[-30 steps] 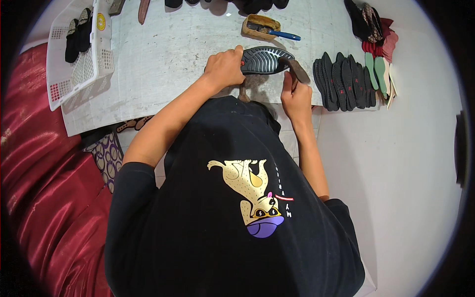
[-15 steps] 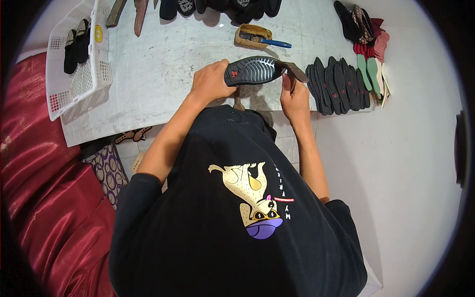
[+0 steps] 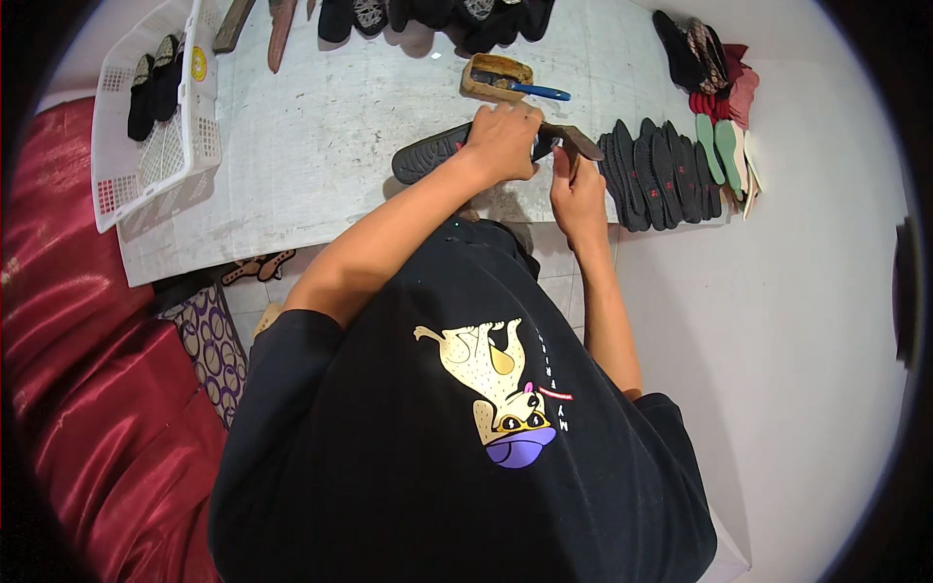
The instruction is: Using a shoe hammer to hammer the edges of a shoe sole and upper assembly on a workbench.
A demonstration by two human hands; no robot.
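A black shoe (image 3: pixel 423 155) is held sole up above the near part of the table, its patterned sole marked in red. My left hand (image 3: pixel 501 144) is closed over the shoe's right half and hides much of it. In my right hand (image 3: pixel 579 199), fingers wrapped, is a hammer (image 3: pixel 575 141) with a dark, worn metal head. That head is close by the shoe's right end; whether the two touch I cannot tell. Just right of the hammer, several black soles (image 3: pixel 661 180) stand in a row.
Beyond the shoe stands a tan container (image 3: pixel 483 78) with a blue-handled brush (image 3: pixel 539 92). A white plastic basket (image 3: pixel 165 185) holding black shoes sits at the left edge of the table (image 3: pixel 321 126). More dark shoes (image 3: pixel 428 15) line the far side; green insoles (image 3: pixel 727 151) lie right.
My left hand has moved right along the shoe, from its left end to its right half. The shoe has shifted left and its left end has dropped. The hammer stays nearly in place.
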